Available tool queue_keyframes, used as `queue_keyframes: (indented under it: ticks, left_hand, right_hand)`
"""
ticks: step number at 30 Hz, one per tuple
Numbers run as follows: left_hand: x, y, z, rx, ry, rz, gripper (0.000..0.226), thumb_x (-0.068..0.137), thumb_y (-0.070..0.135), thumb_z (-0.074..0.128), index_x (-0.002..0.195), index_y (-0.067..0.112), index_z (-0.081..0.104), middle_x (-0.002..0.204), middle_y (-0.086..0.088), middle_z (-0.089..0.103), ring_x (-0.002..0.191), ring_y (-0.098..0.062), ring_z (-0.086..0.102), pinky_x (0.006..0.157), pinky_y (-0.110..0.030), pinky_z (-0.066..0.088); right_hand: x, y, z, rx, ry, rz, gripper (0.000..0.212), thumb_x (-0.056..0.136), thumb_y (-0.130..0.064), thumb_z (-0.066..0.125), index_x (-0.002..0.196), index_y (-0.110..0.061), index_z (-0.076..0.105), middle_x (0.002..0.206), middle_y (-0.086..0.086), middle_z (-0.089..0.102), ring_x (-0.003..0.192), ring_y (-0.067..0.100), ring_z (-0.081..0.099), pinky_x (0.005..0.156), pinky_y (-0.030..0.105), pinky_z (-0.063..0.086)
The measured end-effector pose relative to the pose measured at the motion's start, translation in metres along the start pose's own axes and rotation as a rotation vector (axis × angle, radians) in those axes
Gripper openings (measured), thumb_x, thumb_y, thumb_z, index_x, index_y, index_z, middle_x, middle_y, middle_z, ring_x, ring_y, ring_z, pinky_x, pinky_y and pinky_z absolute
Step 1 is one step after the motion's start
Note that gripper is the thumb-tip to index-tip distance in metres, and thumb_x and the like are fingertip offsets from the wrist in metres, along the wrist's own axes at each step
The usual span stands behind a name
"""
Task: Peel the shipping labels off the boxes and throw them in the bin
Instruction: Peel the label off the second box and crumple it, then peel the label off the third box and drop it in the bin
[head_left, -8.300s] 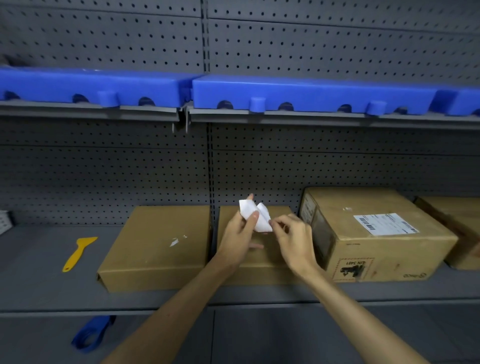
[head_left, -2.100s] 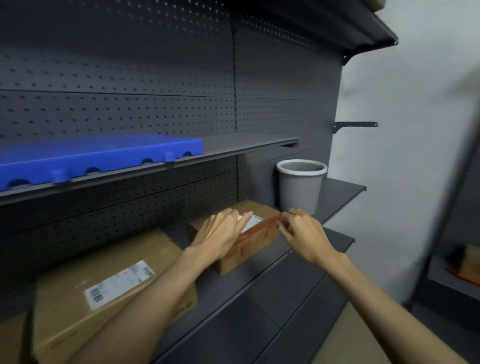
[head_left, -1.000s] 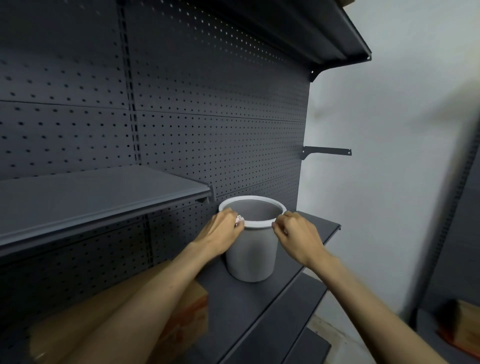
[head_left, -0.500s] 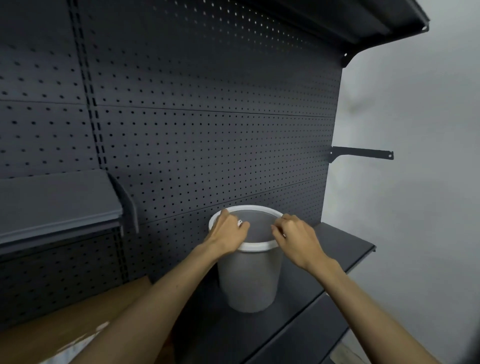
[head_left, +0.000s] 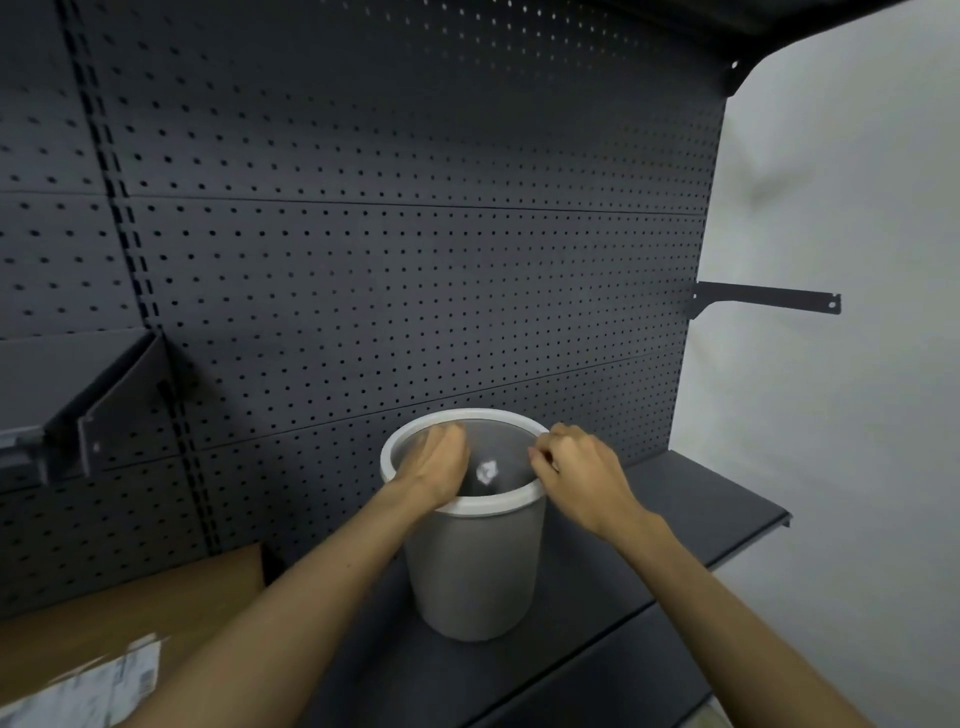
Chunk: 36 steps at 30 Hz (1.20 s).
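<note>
A grey bin (head_left: 470, 571) with a white rim stands on the dark shelf. A crumpled white label (head_left: 487, 472) is inside the bin's mouth, apart from both hands. My left hand (head_left: 435, 470) hangs over the left part of the opening, fingers pointing down and loose, holding nothing. My right hand (head_left: 576, 475) hovers at the right rim with its fingers curled in, and I see nothing in it. At the lower left lies a cardboard box (head_left: 104, 629) with a white shipping label (head_left: 98, 686) on its top.
The dark pegboard back wall (head_left: 405, 270) rises right behind the bin. A shelf bracket (head_left: 763, 301) sticks out at the right, against a pale wall. Another shelf end (head_left: 78, 400) juts out at the left. The shelf edge (head_left: 748, 525) ends to the right of the bin.
The crumpled label has left my left hand and now sits inside the bin. My left hand has opened over the opening. The view has moved closer to the bin.
</note>
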<state>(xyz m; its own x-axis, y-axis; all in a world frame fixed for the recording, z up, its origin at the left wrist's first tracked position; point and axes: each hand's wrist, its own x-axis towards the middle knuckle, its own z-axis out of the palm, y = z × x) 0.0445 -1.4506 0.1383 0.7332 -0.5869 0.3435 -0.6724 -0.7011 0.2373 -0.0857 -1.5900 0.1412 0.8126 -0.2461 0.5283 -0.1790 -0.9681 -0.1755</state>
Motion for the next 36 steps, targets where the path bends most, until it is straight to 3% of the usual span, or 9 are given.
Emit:
queue_keyframes:
  ticks: [4, 9, 13, 17, 21, 25, 31, 36]
  left_hand:
    - [0.003, 0.001, 0.004, 0.001, 0.043, -0.01, 0.031, 0.097, 0.018, 0.04, 0.068, 0.01, 0.048, 0.074, -0.013, 0.055, 0.077, -0.037, 0.06, 0.059, -0.037, 0.037]
    - [-0.011, -0.008, -0.011, 0.051, 0.192, 0.043, 0.031, 0.099, 0.028, 0.039, 0.087, 0.013, 0.063, 0.093, -0.006, 0.067, 0.081, -0.027, 0.061, 0.071, -0.036, 0.047]
    - [-0.04, -0.038, -0.028, 0.113, 0.271, 0.065, 0.025, 0.099, 0.029, 0.04, 0.093, 0.014, 0.058, 0.096, -0.004, 0.063, 0.081, -0.025, 0.062, 0.071, -0.037, 0.05]
    - [-0.083, -0.085, -0.05, 0.176, 0.29, 0.002, 0.025, 0.1, 0.035, 0.04, 0.09, 0.016, 0.052, 0.094, -0.002, 0.061, 0.084, -0.021, 0.058, 0.068, -0.033, 0.042]
    - [-0.141, -0.141, -0.08, 0.214, 0.26, -0.123, 0.029, 0.099, 0.039, 0.04, 0.088, 0.016, 0.053, 0.093, -0.002, 0.06, 0.084, -0.022, 0.059, 0.07, -0.034, 0.047]
    - [-0.213, -0.201, -0.114, 0.275, 0.267, -0.263, 0.029, 0.098, 0.039, 0.041, 0.086, 0.017, 0.054, 0.09, -0.002, 0.062, 0.085, -0.023, 0.059, 0.066, -0.03, 0.034]
    - [-0.339, -0.289, -0.176, 0.362, 0.269, -0.462, 0.03, 0.098, 0.04, 0.042, 0.096, 0.014, 0.057, 0.102, -0.007, 0.065, 0.102, -0.027, 0.058, 0.077, -0.035, 0.042]
    - [-0.437, -0.353, -0.226, 0.316, 0.276, -0.589, 0.029, 0.096, 0.042, 0.043, 0.088, 0.016, 0.056, 0.091, -0.007, 0.064, 0.086, -0.032, 0.061, 0.065, -0.035, 0.04]
  right_hand:
    - [0.004, 0.007, 0.004, 0.026, 0.01, -0.042, 0.03, 0.098, -0.025, 0.042, 0.087, -0.008, 0.064, 0.098, 0.004, 0.062, 0.087, 0.022, 0.055, 0.073, 0.033, 0.044]
    - [0.011, -0.006, 0.015, 0.082, 0.031, -0.11, 0.029, 0.097, -0.027, 0.045, 0.08, -0.01, 0.061, 0.091, 0.004, 0.063, 0.086, 0.021, 0.055, 0.071, 0.031, 0.043]
    - [0.016, -0.045, 0.027, 0.175, 0.033, -0.174, 0.028, 0.093, -0.032, 0.051, 0.071, -0.015, 0.051, 0.077, -0.002, 0.055, 0.08, 0.02, 0.053, 0.067, 0.028, 0.033]
    - [0.016, -0.106, 0.042, 0.245, 0.008, -0.28, 0.03, 0.092, -0.034, 0.053, 0.069, -0.016, 0.047, 0.075, -0.004, 0.049, 0.08, 0.019, 0.05, 0.068, 0.031, 0.036]
    - [0.011, -0.175, 0.062, 0.305, -0.016, -0.396, 0.033, 0.092, -0.038, 0.054, 0.067, -0.016, 0.052, 0.073, -0.004, 0.052, 0.076, 0.017, 0.05, 0.065, 0.028, 0.035]
    - [-0.008, -0.253, 0.075, 0.37, -0.042, -0.507, 0.034, 0.093, -0.037, 0.053, 0.066, -0.016, 0.05, 0.071, -0.006, 0.048, 0.074, 0.013, 0.045, 0.066, 0.026, 0.03]
    - [-0.05, -0.385, 0.089, 0.444, -0.105, -0.62, 0.033, 0.094, -0.038, 0.051, 0.069, -0.016, 0.055, 0.075, -0.004, 0.052, 0.079, 0.015, 0.049, 0.068, 0.028, 0.035]
    - [-0.092, -0.495, 0.092, 0.491, -0.138, -0.676, 0.033, 0.093, -0.038, 0.052, 0.07, -0.016, 0.055, 0.077, -0.003, 0.053, 0.082, 0.016, 0.05, 0.069, 0.026, 0.032]
